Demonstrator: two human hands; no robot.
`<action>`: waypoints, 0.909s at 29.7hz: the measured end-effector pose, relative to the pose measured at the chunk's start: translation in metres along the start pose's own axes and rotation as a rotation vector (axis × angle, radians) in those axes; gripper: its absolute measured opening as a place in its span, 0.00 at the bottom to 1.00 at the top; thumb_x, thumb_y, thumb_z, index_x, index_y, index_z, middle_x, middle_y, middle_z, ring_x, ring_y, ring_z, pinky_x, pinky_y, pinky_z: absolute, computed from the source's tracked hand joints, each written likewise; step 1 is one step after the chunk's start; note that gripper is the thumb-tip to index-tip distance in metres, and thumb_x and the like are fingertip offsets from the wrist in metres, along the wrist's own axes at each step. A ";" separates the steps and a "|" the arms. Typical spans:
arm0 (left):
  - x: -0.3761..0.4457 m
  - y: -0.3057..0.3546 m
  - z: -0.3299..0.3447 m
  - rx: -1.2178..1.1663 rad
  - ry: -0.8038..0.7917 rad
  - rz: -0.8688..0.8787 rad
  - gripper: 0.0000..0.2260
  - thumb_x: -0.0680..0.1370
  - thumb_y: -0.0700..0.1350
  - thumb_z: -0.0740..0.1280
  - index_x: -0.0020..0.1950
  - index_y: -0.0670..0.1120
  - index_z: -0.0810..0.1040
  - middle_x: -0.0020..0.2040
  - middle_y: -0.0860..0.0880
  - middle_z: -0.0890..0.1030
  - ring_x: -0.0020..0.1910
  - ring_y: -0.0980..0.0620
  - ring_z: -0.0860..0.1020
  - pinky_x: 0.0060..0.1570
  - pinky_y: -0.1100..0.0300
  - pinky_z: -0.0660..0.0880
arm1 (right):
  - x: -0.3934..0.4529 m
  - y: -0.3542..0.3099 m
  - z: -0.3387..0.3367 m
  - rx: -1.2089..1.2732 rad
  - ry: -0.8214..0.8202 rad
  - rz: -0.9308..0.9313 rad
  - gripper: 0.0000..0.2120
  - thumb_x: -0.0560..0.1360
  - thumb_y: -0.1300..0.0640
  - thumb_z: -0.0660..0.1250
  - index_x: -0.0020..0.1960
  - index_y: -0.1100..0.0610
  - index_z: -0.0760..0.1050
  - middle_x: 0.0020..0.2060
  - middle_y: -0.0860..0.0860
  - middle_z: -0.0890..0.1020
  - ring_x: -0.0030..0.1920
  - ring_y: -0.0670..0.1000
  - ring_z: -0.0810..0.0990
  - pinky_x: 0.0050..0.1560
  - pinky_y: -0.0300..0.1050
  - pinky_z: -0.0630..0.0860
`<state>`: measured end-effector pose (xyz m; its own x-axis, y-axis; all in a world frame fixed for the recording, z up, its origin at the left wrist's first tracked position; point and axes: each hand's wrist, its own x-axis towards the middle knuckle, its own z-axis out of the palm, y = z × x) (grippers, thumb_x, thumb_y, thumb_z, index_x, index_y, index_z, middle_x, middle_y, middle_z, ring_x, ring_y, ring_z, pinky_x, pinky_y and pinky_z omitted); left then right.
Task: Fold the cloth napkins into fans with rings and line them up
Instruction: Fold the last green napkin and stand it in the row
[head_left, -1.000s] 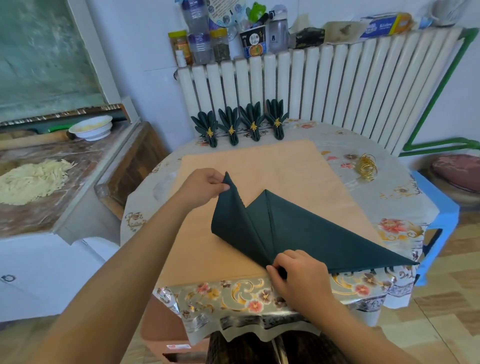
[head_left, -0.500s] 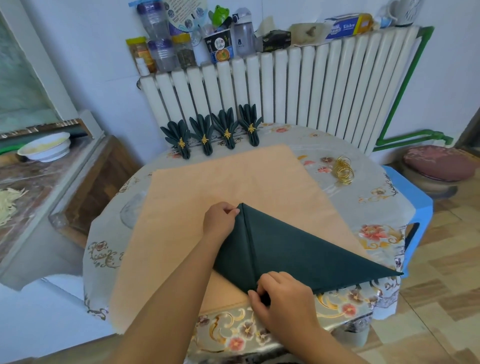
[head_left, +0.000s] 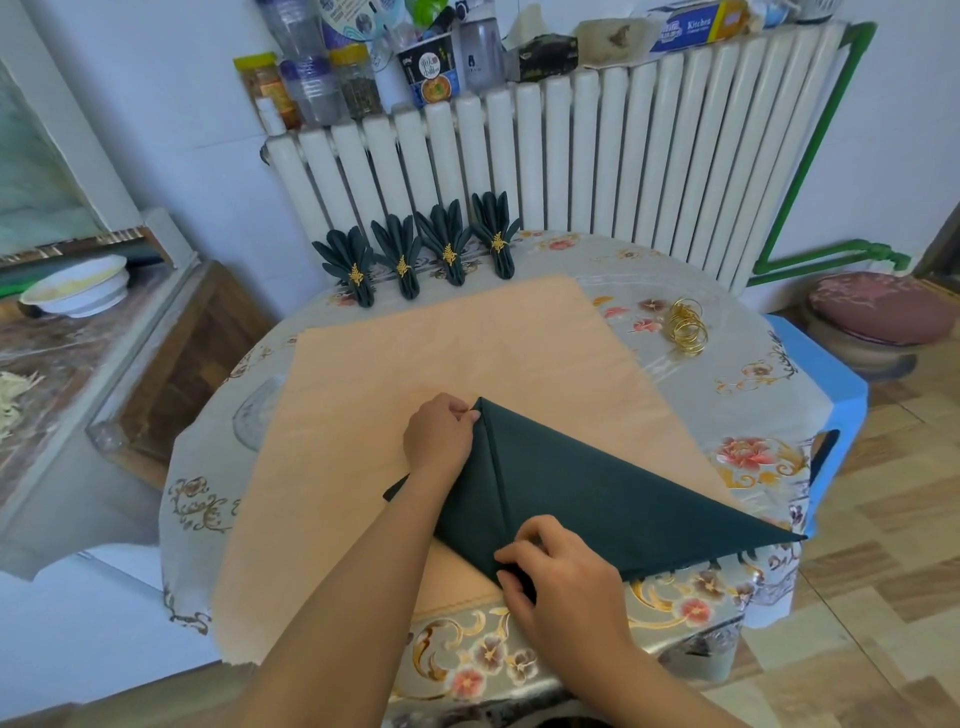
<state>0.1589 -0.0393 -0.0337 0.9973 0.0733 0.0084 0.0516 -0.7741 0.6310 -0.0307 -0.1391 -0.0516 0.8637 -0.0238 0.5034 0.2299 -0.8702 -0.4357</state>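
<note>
A dark green cloth napkin (head_left: 597, 493) lies folded in a triangle on the peach mat (head_left: 415, 364), its right tip reaching past the table edge. My left hand (head_left: 439, 434) pinches the top corner of a folded-over flap at the napkin's peak. My right hand (head_left: 561, 577) pinches the napkin's bottom point near the table's front edge. Several finished green fan napkins (head_left: 415, 254) with gold rings stand in a row at the back of the table. A heap of loose gold rings (head_left: 687, 326) lies at the right.
The round table (head_left: 753, 395) has a floral plastic cover. A white radiator (head_left: 571, 156) with jars and boxes on top stands behind. A counter with a white bowl (head_left: 78, 286) is at the left; a blue stool (head_left: 841, 395) and cushioned stool (head_left: 883, 312) at the right.
My left hand has brought the raised left flap over and down flat onto the napkin, meeting the peak. My right hand has kept hold of the bottom point.
</note>
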 end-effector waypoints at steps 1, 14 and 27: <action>0.002 0.002 -0.001 0.043 -0.027 -0.001 0.08 0.79 0.50 0.65 0.55 0.48 0.78 0.52 0.52 0.80 0.53 0.49 0.77 0.48 0.57 0.72 | 0.000 0.001 0.001 0.005 -0.005 -0.004 0.08 0.61 0.53 0.78 0.38 0.48 0.81 0.39 0.41 0.78 0.33 0.41 0.75 0.26 0.33 0.70; -0.019 -0.013 -0.033 0.215 -0.003 -0.070 0.12 0.80 0.49 0.62 0.42 0.45 0.79 0.38 0.50 0.79 0.39 0.50 0.76 0.31 0.59 0.65 | -0.002 0.008 -0.011 0.080 -0.081 -0.102 0.02 0.62 0.51 0.71 0.32 0.45 0.82 0.35 0.36 0.80 0.34 0.37 0.77 0.28 0.32 0.74; -0.041 -0.029 -0.032 0.213 0.188 0.117 0.10 0.81 0.49 0.59 0.53 0.44 0.76 0.52 0.46 0.77 0.50 0.46 0.74 0.48 0.54 0.69 | -0.007 0.009 -0.018 0.138 -0.181 -0.097 0.02 0.63 0.49 0.71 0.34 0.43 0.83 0.37 0.34 0.81 0.36 0.36 0.76 0.31 0.28 0.71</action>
<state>0.1146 0.0003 -0.0280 0.9709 0.0754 0.2272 -0.0333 -0.8973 0.4402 -0.0432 -0.1558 -0.0456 0.8979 0.1557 0.4118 0.3640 -0.7886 -0.4955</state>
